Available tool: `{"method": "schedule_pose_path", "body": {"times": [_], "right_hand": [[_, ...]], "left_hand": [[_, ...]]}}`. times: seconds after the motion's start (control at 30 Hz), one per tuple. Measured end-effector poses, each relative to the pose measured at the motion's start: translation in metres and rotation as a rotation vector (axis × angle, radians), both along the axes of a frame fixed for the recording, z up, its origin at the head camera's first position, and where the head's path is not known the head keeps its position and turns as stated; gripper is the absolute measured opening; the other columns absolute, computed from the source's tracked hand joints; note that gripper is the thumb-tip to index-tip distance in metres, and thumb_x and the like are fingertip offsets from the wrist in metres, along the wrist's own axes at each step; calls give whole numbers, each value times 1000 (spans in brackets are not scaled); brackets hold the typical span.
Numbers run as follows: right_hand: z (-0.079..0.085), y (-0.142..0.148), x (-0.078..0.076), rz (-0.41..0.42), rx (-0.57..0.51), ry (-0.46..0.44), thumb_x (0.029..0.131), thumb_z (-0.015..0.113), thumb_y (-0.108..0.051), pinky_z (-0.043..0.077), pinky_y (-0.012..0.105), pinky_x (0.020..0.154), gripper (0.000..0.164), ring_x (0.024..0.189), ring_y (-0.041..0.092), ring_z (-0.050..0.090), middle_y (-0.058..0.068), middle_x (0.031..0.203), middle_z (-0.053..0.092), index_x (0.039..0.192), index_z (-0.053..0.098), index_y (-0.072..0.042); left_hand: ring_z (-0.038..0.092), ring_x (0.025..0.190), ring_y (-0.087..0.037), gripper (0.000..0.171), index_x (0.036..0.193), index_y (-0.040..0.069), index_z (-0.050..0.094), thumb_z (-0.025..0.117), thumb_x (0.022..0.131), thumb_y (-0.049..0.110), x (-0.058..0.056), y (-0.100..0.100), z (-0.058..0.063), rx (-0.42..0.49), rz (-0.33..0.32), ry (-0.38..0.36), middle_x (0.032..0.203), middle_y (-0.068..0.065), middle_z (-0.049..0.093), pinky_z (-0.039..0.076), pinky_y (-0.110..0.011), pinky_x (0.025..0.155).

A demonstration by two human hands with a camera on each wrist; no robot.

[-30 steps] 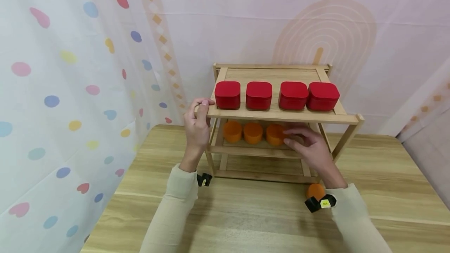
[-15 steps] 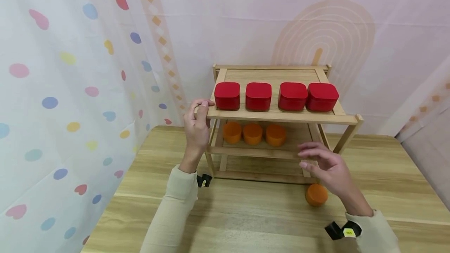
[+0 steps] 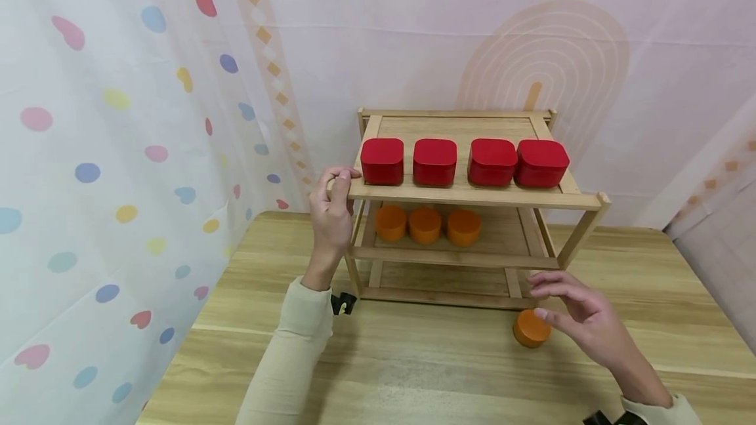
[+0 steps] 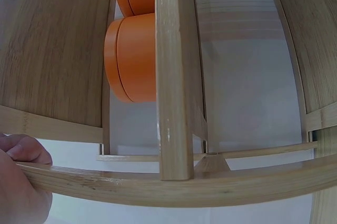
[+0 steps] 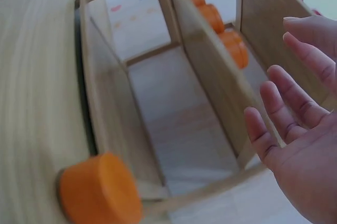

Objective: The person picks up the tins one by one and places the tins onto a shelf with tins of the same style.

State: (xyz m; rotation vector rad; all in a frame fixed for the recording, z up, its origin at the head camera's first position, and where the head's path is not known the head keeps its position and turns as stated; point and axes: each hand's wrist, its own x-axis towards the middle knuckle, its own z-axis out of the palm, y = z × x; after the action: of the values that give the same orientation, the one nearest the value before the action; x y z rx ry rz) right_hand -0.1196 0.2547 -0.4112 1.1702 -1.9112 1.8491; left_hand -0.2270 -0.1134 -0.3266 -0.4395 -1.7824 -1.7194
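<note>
My left hand [image 3: 333,215] grips the left front corner of a wooden three-tier shelf rack [image 3: 466,198]. In the left wrist view, that hand [image 4: 21,182] is around the end of a wooden bar. My right hand [image 3: 593,323] hovers with parted fingers beside a round orange container [image 3: 531,329], which sits on the table near the rack's right front foot. The right wrist view shows this palm [image 5: 305,150] holding nothing. Three similar orange containers [image 3: 425,225] stand in a row on the middle shelf, towards its left.
Several red rounded-square boxes [image 3: 434,162] line the top shelf; the two rightmost touch or nearly touch. The rack stands on a wood-grain table [image 3: 425,372]. Behind it hangs a patterned cloth [image 3: 413,51].
My right hand has left the rightmost orange container on the middle shelf and moved right and towards me, down beside the one on the table. The left hand stays put.
</note>
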Motion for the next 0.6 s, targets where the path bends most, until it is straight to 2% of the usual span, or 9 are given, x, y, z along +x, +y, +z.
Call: {"method": "schedule_pose_path", "body": {"times": [0.27,0.4,0.6], "right_hand": [[-18,18,13,-62,38,-36,72,53,36,40,18,105,50,124,17,53,13,127,58,113,63,9],[-22,26,20,-136,102,-102,76,54,33,37,16,106,46,125,13,51,13,129,56,113,63,7],[-32,35,26,-199,169,-169,80,55,29,36,12,104,41,126,8,48,4,132,54,113,63,6]], "left_hand": [[34,49,-16,35,101,-1,62,43,104,27,1,0,1,-13,21,1,67,3,51,30,-22,46],[33,48,-16,35,101,-1,62,43,104,28,0,0,1,-19,22,5,65,3,50,30,-22,46],[33,48,-17,35,101,-1,62,42,104,27,-1,-1,0,-26,22,15,64,3,49,30,-22,45]]}}
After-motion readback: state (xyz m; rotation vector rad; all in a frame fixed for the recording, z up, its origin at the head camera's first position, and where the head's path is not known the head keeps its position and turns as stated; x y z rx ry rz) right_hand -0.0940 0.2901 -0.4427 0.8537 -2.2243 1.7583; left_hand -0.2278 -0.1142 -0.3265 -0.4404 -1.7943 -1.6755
